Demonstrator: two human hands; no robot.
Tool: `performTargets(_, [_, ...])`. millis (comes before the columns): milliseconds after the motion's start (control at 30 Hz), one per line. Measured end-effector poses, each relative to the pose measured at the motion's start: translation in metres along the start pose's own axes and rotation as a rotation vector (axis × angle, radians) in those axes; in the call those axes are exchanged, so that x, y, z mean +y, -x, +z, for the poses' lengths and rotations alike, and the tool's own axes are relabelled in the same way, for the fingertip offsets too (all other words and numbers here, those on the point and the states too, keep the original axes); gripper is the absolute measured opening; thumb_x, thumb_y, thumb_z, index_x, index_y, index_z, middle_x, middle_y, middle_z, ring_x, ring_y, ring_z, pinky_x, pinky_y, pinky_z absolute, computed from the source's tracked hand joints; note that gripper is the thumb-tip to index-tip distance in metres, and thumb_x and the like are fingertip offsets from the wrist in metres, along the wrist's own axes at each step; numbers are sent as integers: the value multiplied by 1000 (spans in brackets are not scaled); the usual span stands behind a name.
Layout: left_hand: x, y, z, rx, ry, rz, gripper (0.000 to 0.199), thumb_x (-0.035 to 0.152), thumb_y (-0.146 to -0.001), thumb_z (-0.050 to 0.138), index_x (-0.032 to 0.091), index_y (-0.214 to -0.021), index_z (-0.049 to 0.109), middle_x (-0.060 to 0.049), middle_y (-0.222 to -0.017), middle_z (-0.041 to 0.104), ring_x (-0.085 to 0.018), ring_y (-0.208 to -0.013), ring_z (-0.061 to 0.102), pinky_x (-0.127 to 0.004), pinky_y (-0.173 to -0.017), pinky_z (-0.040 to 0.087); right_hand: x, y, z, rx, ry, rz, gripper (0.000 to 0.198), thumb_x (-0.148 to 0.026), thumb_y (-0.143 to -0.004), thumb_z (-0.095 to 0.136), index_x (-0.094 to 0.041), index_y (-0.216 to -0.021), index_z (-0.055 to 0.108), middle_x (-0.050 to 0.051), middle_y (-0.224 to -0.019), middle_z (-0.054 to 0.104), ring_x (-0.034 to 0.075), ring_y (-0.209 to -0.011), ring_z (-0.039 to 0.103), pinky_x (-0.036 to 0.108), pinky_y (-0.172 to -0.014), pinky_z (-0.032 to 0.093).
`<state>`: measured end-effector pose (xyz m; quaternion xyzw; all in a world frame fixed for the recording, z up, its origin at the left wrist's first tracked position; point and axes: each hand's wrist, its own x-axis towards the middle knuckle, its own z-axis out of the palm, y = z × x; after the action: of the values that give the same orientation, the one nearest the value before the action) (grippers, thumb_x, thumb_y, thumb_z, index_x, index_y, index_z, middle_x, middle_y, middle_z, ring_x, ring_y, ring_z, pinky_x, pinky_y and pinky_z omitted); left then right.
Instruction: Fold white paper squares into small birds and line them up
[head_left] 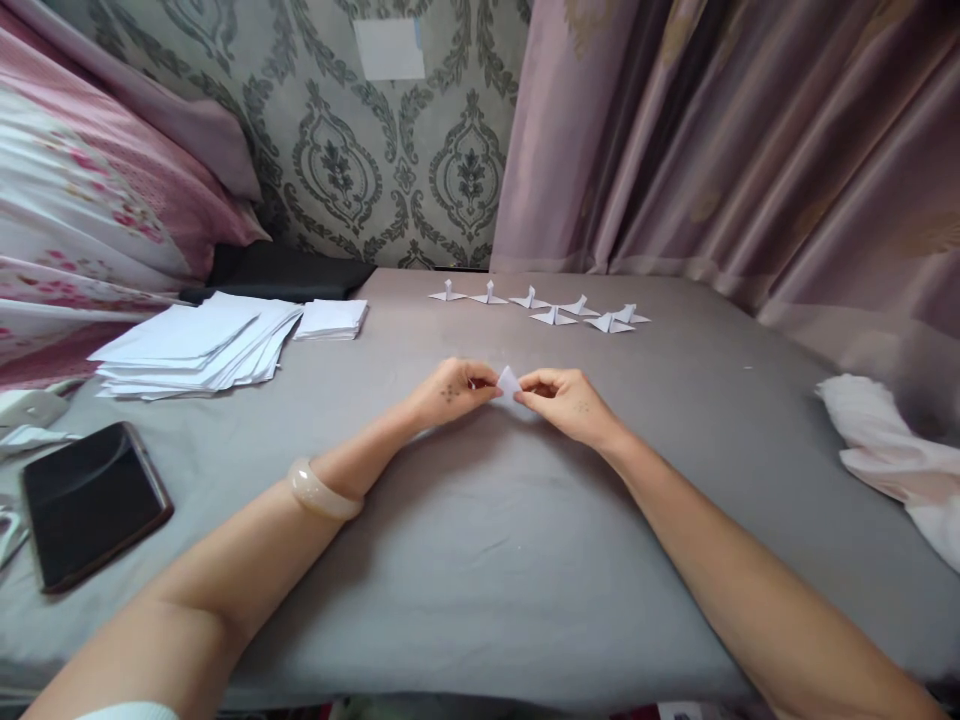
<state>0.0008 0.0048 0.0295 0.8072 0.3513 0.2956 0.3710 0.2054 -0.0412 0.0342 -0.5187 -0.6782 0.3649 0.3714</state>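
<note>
A small folded piece of white paper [508, 382] is held up between my two hands, its pointed tip upward. My left hand [457, 390], with a pale bangle [322, 490] on its wrist, pinches the paper's left edge. On the other edge, the thumb and fingers of my right hand [562, 400] are closed. Both hands are just above the grey cloth surface [480, 570]. Beyond them stand several folded white paper birds [555, 316] with spread wings. My fingers hide part of the paper's lower edges.
To the left lie a loose stack of white paper sheets [187, 345] and a smaller stack of paper [331, 320]. A dark tablet [94, 505] rests at the near left, beside white cables [11, 530]. Crumpled white cloth [892, 440] lies on the right. Curtains [675, 150] hang behind.
</note>
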Motion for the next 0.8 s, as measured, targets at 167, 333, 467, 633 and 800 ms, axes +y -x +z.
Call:
performTargets(167, [4,-13,-7,12,-585,388,25,23,-93,44,16,-85,67,-13,-94,65,-21,-89,54,-32,-83,40,3,-17,-1,108,748,-435,24,-19,-91,46,-19,-89,70,9,-94,67,18,-82,55,31,-75,38])
performTargets(333, [-5,-25,-5,-220,-840,469,24,15,-92,43,13,-81,64,-14,-87,62,-22,-85,52,-33,-78,41,11,-29,2,-61,1132,-499,29,-13,-94,40,-15,-87,69,12,-92,65,20,-82,55,33,-74,37])
performTargets(467, [-13,-23,1,-193,-693,317,25,7,-83,45,13,-93,67,-12,-94,63,-20,-87,56,-31,-79,45,17,-24,3,-92,979,-382,28,-8,-90,41,-17,-96,67,10,-100,63,19,-87,56,30,-75,39])
performTargets(633, [-11,-16,0,-82,-268,-5,25,14,-74,58,14,-97,69,-9,-97,60,-17,-81,58,-28,-76,48,29,-19,1,-27,556,-203,31,-9,-83,46,-20,-103,66,6,-103,62,16,-86,59,28,-79,44])
performTargets(800, [-11,-16,1,-51,-173,-55,23,31,-79,64,15,-96,70,-9,-95,59,-17,-82,57,-30,-76,47,30,-20,2,6,425,-111,22,-19,-80,55,-22,-98,67,4,-97,61,15,-77,58,29,-76,46])
